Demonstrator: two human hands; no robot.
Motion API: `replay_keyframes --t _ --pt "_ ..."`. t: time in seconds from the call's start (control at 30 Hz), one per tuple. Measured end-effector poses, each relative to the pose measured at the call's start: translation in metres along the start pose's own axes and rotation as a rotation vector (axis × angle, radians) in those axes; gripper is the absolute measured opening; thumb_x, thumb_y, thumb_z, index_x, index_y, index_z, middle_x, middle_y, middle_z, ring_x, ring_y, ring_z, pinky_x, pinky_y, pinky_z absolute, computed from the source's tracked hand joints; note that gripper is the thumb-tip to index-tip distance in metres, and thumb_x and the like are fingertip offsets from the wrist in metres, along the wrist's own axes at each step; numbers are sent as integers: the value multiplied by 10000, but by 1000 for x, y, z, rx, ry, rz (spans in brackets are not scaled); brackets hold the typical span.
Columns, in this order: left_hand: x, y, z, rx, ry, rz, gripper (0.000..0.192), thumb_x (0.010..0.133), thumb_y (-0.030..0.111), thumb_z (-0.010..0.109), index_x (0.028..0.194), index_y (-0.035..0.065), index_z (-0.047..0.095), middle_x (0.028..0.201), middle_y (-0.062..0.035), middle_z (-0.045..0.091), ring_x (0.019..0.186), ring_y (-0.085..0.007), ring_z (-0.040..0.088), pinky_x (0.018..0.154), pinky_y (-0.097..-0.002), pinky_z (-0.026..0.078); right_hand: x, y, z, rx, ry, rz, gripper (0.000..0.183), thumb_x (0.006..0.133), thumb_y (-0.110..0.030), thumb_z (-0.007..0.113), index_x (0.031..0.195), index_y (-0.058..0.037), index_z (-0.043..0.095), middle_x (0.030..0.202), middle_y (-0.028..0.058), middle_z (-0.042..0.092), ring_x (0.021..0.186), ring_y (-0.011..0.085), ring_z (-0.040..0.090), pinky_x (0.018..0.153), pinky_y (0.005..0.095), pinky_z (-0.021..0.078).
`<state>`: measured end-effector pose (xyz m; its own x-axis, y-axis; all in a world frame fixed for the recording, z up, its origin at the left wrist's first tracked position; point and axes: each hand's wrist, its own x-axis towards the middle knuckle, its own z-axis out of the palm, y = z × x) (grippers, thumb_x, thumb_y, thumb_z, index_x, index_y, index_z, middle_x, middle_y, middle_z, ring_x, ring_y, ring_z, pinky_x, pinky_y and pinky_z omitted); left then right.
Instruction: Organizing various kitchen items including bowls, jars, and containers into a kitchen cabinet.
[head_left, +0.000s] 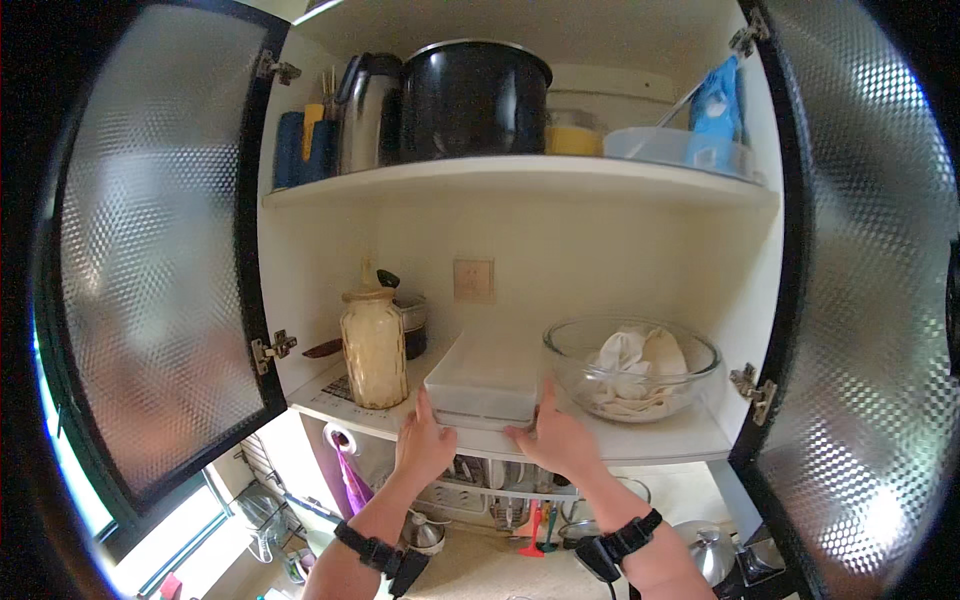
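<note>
A white rectangular box (484, 367), seemingly plastic, rests on the lower shelf of an open wall cabinet. My left hand (426, 444) touches its front left corner, index finger along the side. At the front right corner is my right hand (559, 442), its fingers likewise against the box. To the left stands a ribbed glass jar (373, 349) with pale contents. On the right sits a clear glass bowl (570, 375) with white and cream cloths (641, 364) inside. Black straps circle both forearms.
Frosted glass doors (161, 247) (874, 300) stand swung out on both sides. The upper shelf (517, 169) carries a large black pot (476, 101), a steel kettle (371, 112) and a plastic tub (645, 142). Below hang utensils, including a red one (533, 529), above a counter (480, 570).
</note>
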<state>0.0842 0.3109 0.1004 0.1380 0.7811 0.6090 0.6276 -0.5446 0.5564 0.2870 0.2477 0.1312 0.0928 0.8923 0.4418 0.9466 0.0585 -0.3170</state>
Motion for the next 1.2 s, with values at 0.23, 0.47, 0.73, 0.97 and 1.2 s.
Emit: replay_keyframes --t 0.23,0.47,0.73,0.97,1.2 --pt "-13 -2 -6 -268 -26 -124 708 792 95 537 1401 -18 193 1149 -240 568 1104 -358 537 962 -426 398 -4 4 -6 205 -39 -55 953 782 -342 701 1425 39 110 1022 218 628 919 327 640 766 394 509" --pt "-72 13 -33 -1184 4 -210 417 893 87 508 1285 -21 416 1229 -140 513 1107 -242 523 959 -367 438 -40 20 2 763 -15 -272 925 805 -214 692 1443 12 60 1228 275 515 1112 320 559 902 377 478" --pt "-112 38 -56 -1486 -129 -447 261 950 195 487 1097 -3 569 1045 -92 602 972 -174 586 893 -317 492 -104 0 -32 1775 -279 121 303 892 4 493 1183 74 449 1139 163 559 1035 252 586 955 346 499" --pt "-147 55 -79 -1398 -143 -437 285 958 196 469 1153 -2 535 1035 -73 600 944 -147 592 874 -298 508 -129 -14 -39 1918 -418 314 208 904 -40 485 1062 92 519 1085 172 591 1007 256 602 932 343 519" --pt "-216 62 -127 -1294 -82 -500 326 969 167 439 1242 -5 477 1107 -80 578 1033 -181 575 882 -335 512 -177 -34 -35 1914 -574 240 284 902 -30 489 1167 71 484 1138 155 589 1023 250 608 944 329 513"
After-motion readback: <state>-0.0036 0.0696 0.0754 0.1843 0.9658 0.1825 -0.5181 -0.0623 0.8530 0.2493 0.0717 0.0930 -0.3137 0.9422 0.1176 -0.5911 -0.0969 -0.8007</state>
